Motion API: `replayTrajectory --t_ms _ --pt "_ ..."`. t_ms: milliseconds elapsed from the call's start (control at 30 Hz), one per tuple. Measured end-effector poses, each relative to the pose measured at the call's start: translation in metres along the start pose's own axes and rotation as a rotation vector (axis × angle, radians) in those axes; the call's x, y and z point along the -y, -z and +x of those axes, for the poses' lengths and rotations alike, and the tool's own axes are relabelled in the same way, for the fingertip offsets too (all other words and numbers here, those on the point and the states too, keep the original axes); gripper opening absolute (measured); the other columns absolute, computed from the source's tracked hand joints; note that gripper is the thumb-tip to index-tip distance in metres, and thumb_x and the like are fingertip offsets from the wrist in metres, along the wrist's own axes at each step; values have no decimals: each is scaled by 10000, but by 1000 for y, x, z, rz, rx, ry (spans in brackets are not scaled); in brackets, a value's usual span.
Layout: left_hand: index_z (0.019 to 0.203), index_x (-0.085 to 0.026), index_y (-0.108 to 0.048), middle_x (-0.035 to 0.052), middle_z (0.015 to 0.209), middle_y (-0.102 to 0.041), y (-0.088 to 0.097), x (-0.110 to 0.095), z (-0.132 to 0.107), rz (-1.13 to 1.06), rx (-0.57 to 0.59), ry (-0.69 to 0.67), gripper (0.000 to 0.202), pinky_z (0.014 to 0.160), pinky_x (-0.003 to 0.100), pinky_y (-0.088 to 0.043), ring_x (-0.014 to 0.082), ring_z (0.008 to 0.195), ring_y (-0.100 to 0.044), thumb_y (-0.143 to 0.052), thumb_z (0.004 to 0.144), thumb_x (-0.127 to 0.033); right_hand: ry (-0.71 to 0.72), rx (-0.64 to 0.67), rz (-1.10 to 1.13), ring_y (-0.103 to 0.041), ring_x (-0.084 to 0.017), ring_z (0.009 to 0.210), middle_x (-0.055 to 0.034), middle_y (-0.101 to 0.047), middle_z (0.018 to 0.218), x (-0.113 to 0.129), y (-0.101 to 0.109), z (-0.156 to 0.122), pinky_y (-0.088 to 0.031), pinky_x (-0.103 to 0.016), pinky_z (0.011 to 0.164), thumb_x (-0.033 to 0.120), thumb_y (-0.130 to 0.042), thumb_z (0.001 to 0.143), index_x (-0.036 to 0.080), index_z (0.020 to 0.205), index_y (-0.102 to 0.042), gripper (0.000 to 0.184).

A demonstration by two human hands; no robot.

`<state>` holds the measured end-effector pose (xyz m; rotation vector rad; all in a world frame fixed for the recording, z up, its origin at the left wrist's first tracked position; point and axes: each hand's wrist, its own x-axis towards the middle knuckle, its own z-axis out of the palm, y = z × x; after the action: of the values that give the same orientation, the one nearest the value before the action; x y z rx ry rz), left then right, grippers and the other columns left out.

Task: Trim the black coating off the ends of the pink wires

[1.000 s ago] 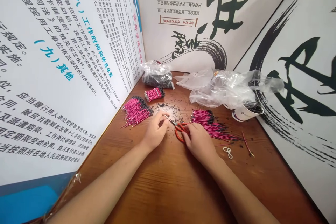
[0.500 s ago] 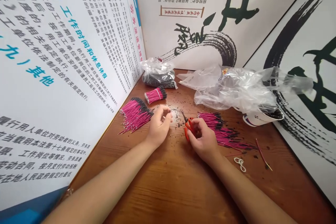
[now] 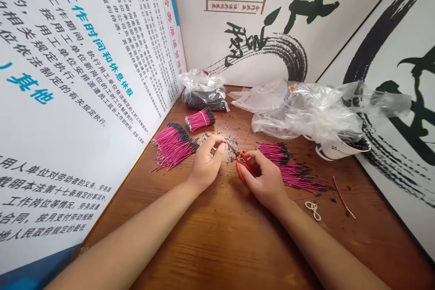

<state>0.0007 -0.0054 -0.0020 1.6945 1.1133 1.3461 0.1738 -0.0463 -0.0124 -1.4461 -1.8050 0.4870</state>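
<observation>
My left hand (image 3: pixel 206 163) rests on the wooden table (image 3: pixel 217 244) with its fingertips pinched together. Anything thin between them is too small to tell. My right hand (image 3: pixel 263 179) is shut on orange-handled scissors (image 3: pixel 240 164), whose metal tips point at my left fingertips and stop just short of them. Beside my left hand lies a loose heap of pink wires with black ends (image 3: pixel 174 147). A second pink heap (image 3: pixel 288 167) lies just beyond my right hand. Black bits (image 3: pixel 207 137) are scattered between the heaps, and a tied pink bundle (image 3: pixel 200 120) lies behind them.
A bag of black pieces (image 3: pixel 203 95) and crumpled clear plastic bags (image 3: pixel 312 111) stand at the back. A white paper cup (image 3: pixel 341 149) lies under the plastic. Rubber bands (image 3: pixel 312 210) and a red wire (image 3: pixel 343 196) lie at right. Printed boards (image 3: pixel 84 54) wall the left side.
The scissors have swung so their tips point at my left fingertips, and my left hand has moved slightly right. The view has tilted and shifted a little.
</observation>
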Motion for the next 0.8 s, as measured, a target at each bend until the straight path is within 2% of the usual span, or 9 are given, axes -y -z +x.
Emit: replayTrajectory --t_ms 467,800 --pt "897 -187 -558 8 862 -585 0 3 1 39 -27 -74 105 755 252 -425 138 810 -539 -480 946 -237 50 42 -13 -472 -156 575 12 -559 672 -2 1 -1 -357 -257 556 378 -557 931 215 948 -619 175" --pt "890 -189 -556 6 848 -578 0 2 1 63 -34 -102 100 741 256 -423 139 791 -528 -478 943 -224 6 41 14 -498 -154 577 22 -558 666 -2 0 -1 -365 -246 546 404 -576 915 222 982 -584 194"
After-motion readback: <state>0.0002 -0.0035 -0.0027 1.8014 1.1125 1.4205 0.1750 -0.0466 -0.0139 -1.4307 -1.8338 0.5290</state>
